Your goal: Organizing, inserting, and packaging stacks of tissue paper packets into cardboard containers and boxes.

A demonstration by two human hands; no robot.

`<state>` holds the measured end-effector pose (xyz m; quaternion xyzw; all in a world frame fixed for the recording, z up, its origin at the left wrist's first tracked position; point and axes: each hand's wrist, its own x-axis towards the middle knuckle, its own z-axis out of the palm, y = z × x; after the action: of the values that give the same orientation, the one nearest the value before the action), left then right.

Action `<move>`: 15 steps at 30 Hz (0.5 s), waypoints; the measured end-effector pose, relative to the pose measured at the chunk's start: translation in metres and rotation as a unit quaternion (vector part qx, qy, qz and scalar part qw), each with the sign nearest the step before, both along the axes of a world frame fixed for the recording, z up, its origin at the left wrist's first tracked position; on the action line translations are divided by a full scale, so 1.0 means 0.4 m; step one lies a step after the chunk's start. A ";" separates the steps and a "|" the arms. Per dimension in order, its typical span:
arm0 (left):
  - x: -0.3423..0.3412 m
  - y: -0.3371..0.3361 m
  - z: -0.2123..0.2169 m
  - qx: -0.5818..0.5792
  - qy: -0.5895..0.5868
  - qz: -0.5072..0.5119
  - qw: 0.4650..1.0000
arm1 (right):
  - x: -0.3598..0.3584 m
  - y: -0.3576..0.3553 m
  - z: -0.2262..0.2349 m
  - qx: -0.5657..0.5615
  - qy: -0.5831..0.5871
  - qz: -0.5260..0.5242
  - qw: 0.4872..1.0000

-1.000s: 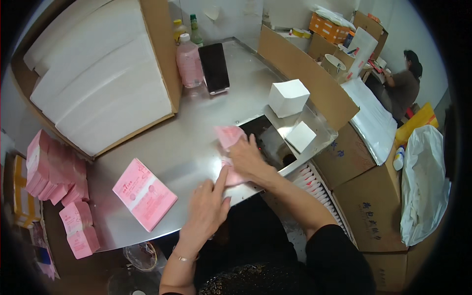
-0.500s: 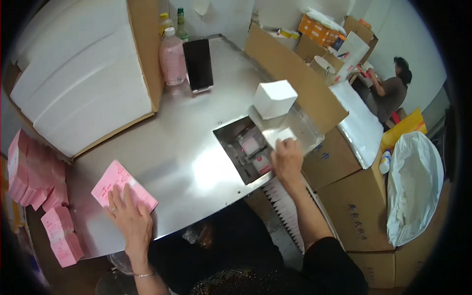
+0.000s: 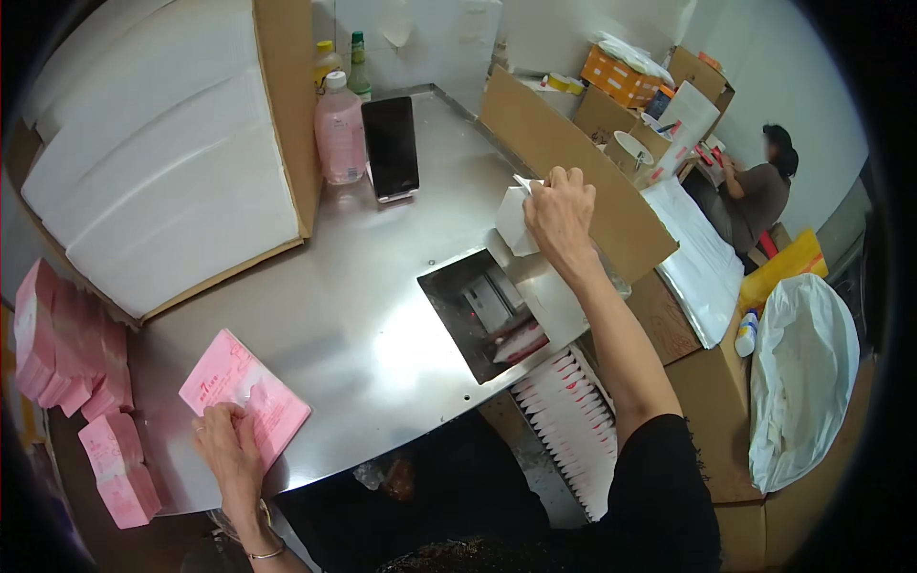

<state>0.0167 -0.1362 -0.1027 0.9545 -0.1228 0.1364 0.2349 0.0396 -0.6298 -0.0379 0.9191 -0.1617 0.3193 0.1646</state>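
Pink flat packets (image 3: 244, 396) lie stacked at counter (image 3: 363, 286) edge, left hand (image 3: 229, 454) pressing flat, nothing grasped; right hand (image 3: 559, 215) grip clenched on white carton (image 3: 514, 224) above machine slot (image 3: 487, 310).

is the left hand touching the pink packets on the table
Touching. The head view shows the left hand lying flat on the near edge of the pink packets on the steel table, its fingers overlapping them with no gap.

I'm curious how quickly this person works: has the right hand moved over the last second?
Yes. The right hand left the table's near edge, crossed the rectangular opening in the steel table, and now grips the white box beyond it.
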 end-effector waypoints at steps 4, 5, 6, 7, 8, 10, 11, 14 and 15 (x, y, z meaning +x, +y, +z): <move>-0.007 -0.007 -0.007 -0.023 -0.019 0.020 0.999 | -0.002 0.001 -0.029 0.075 0.020 -0.005 0.997; -0.003 -0.001 -0.009 -0.024 -0.019 0.021 0.999 | -0.010 -0.001 -0.032 0.097 0.006 0.024 0.995; 0.002 0.010 -0.010 -0.051 -0.005 0.006 0.999 | -0.015 -0.001 -0.034 0.120 -0.007 0.054 0.991; 0.005 0.015 -0.008 -0.077 0.008 -0.009 0.997 | -0.016 0.001 -0.037 0.120 -0.007 0.054 0.991; 0.007 0.016 0.002 -0.077 0.009 -0.010 0.997 | -0.019 0.004 -0.041 0.102 0.002 0.051 0.994; 0.015 0.012 0.037 0.102 -0.146 0.026 0.984 | -0.020 0.011 -0.045 0.084 0.011 0.047 0.995; 0.012 -0.008 0.058 0.102 -0.146 0.025 0.984 | -0.016 0.018 -0.042 0.080 0.012 0.049 0.996; -0.036 -0.158 0.096 -0.001 -0.090 -0.130 0.987 | -0.019 0.007 -0.043 0.094 0.006 0.040 0.995; -0.048 -0.214 0.080 -0.022 -0.069 -0.194 0.978 | -0.020 0.001 -0.044 0.113 -0.005 0.033 0.993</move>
<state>-0.0026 -0.2216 -0.0707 0.8955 -0.3184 0.1565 0.2686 0.0316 -0.6296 -0.0555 0.9351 -0.1672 0.3086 0.0479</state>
